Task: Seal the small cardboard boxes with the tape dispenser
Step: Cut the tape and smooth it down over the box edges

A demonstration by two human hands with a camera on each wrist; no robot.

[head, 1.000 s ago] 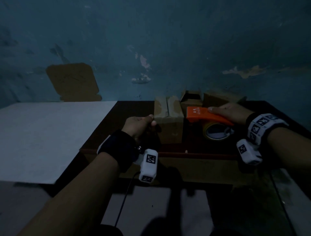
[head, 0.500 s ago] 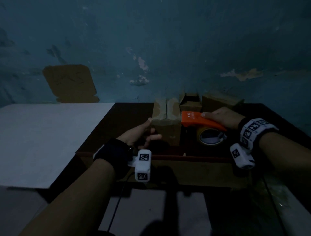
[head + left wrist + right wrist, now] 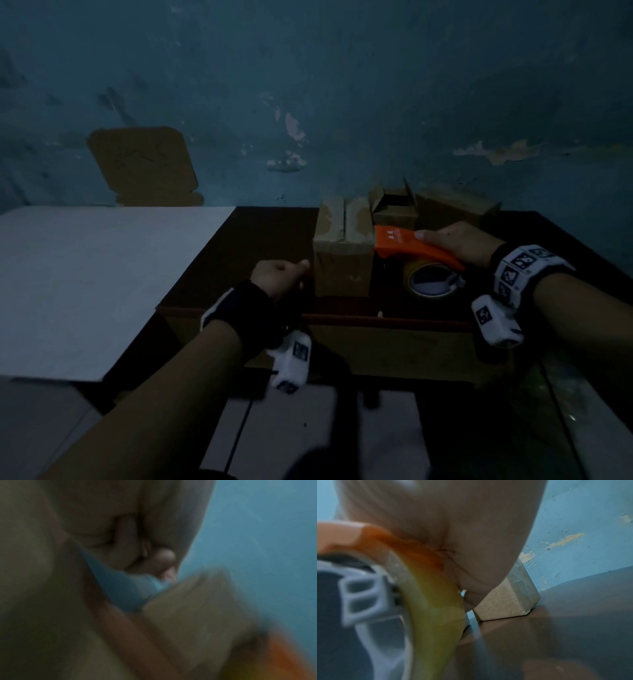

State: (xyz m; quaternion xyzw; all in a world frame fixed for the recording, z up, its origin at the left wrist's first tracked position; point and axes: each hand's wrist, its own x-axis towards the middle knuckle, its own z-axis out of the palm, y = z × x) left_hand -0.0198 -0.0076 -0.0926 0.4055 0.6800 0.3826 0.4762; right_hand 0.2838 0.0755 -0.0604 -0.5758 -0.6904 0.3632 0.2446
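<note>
The right hand (image 3: 459, 241) is gripping the orange tape dispenser (image 3: 411, 245) over the table (image 3: 239, 253) – its nose touching the nearest small cardboard box (image 3: 342, 253), near the front edge. The left hand (image 3: 279, 279) is hovering curled at the box's left side – whether pinching anything, I cannot tell.

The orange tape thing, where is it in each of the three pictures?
Head view: the orange tape dispenser is right of centre, under the right hand, beside the front box.
Left wrist view: only a blurry orange patch in the bottom right corner.
Right wrist view: its orange handle and yellowish tape roll fill the left side.
Shared landmark: the blue wall with peeling paint.
</note>
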